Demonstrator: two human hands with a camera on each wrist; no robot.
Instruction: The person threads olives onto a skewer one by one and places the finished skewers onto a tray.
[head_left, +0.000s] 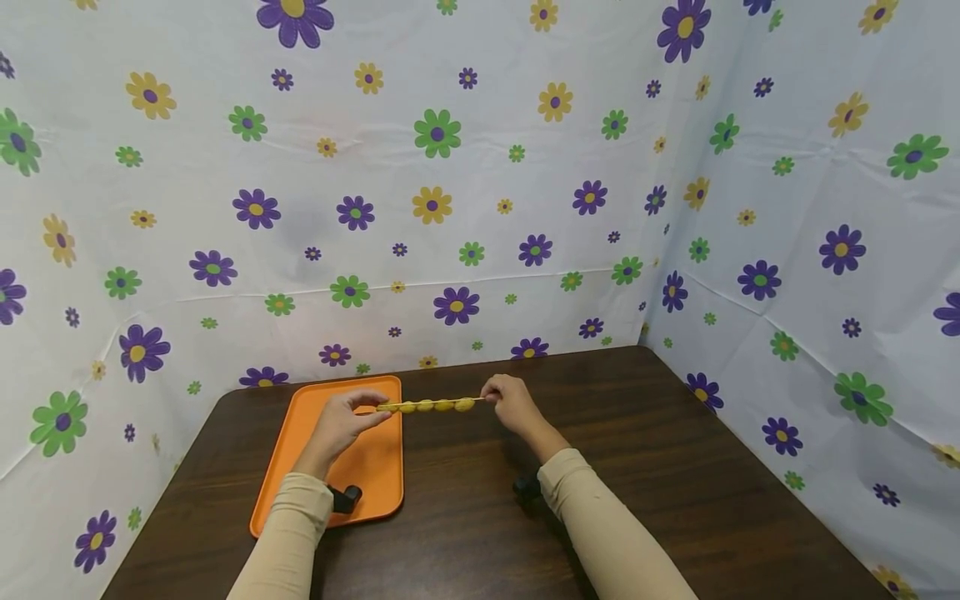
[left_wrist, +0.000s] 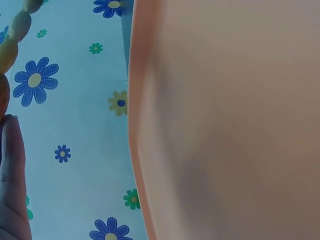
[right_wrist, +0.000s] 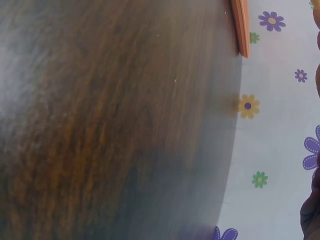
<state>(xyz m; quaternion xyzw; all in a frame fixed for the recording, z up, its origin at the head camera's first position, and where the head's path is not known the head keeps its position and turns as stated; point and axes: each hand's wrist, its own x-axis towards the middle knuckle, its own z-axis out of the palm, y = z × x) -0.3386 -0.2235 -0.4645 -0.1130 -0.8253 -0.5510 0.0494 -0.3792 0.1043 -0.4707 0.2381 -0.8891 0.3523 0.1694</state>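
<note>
A thin skewer with several yellow oval pieces (head_left: 444,406) on it is held level between my two hands, above the table. At its left end, my left hand (head_left: 345,423) pinches the end piece between thumb and fingers, over the orange tray (head_left: 387,493). My right hand (head_left: 513,402) pinches the bare stick at the other end. In the left wrist view, the oval pieces (left_wrist: 20,26) look yellow-green to brown, beside a fingertip of the left hand (left_wrist: 11,185). Only part of the right hand (right_wrist: 312,212) shows at the right edge of the right wrist view.
The orange tray lies on the left of a dark wood table (head_left: 465,517). White cloth walls (head_left: 480,183) with purple, green and yellow flowers stand behind the table and along both sides. Black wrist devices (head_left: 347,499) sit under the forearms.
</note>
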